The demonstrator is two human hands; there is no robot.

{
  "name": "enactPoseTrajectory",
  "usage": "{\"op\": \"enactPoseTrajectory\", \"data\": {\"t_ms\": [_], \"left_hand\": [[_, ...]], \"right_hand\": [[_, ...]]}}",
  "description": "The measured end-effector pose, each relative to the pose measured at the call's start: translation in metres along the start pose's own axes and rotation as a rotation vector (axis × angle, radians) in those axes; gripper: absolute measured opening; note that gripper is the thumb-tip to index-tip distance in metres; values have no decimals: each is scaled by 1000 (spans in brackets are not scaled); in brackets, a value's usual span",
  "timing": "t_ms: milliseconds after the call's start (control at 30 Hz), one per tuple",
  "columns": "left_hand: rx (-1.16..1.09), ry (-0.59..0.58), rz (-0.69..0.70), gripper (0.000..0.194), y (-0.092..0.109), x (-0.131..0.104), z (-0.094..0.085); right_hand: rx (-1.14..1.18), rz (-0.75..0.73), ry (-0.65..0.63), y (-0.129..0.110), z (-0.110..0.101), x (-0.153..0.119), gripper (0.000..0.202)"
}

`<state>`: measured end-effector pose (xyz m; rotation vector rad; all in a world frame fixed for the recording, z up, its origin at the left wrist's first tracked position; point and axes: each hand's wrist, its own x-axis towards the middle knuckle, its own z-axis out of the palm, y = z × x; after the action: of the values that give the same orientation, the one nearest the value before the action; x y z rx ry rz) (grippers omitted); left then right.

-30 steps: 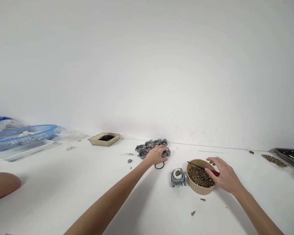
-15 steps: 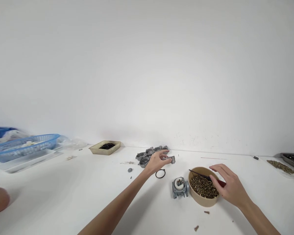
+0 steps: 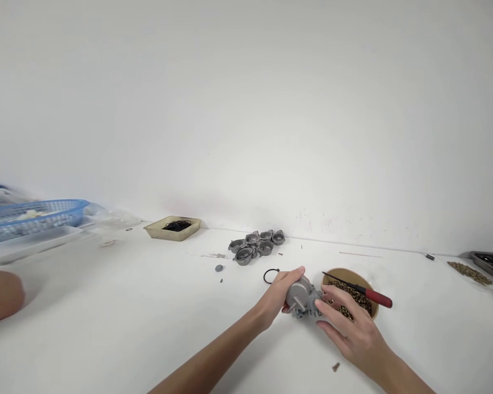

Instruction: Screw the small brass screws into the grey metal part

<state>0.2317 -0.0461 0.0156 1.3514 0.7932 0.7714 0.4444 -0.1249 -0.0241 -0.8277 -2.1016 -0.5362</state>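
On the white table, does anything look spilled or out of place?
Yes. One brass screw lies loose on the white table, outside the bowl of screws, near the right hand. A black O-ring lies alone beside the left hand, far from the tray of O-rings. A red-handled screwdriver rests across the bowl's rim.

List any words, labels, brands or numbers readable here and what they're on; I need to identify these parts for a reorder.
None can be read. The grey metal part held between the left hand and right hand, the red-handled screwdriver and the bowl of screws show no legible markings.
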Motion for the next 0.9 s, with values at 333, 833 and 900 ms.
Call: {"op": "enactPoseTrajectory", "data": {"t_ms": [333,833,900], "left_hand": [[183,66,66,64,-10,-8,7],[591,65,307,49,-25,12,-22],[576,29,321,49,-25,11,-22]], "right_hand": [[112,24,145,-12,-2,10,41],[225,331,-4,7,12,6,29],[235,326,-5,7,13,7,30]]}}
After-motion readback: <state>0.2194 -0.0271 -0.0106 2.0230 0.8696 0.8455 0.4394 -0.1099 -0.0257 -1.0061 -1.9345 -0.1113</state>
